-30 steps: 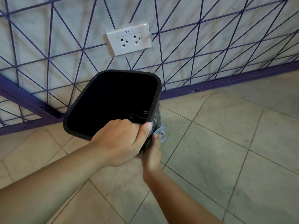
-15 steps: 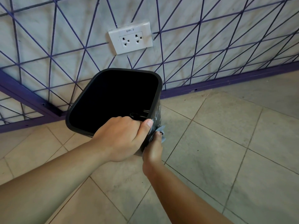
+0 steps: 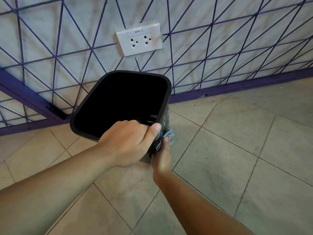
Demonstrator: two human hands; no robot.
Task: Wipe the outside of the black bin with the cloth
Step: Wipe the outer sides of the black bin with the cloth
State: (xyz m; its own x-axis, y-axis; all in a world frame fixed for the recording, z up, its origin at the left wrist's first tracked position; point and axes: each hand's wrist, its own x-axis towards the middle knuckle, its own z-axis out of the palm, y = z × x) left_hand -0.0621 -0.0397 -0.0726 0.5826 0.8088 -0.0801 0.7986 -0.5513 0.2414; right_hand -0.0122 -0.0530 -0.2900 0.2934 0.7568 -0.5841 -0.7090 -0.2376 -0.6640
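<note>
**Bin held tilted at the rim, cloth on its right wall**

Bin (image 3: pixel 118 106) is tilted, mouth toward the camera, over the tiled floor (image 3: pixel 237 158), close to the wall (image 3: pixel 220 48). Can't tell whether its base touches the floor; the hands hide it.

Left hand (image 3: pixel 128 143) grips the near rim at the right corner: fingers curled together over the edge into the bin, thumb lying along the outside, nail up.

Right hand (image 3: pixel 162 156) is lower, against the bin's right outer wall, near the bottom of the visible side. It presses the cloth (image 3: pixel 169 134) onto the wall. Cloth is blue-grey, bunched, sticking out above the fingertips. Fingers point up along the wall; whether they're spread or together, can't tell, as the bin and left hand cover most of them.

Pale smears show on the wall just above the cloth.

White double socket (image 3: pixel 138 39) sits on the wall above the bin, labelled "BPP-2". Purple grid lines cross the wall; a purple skirting (image 3: pixel 237 85) runs along its base.
</note>
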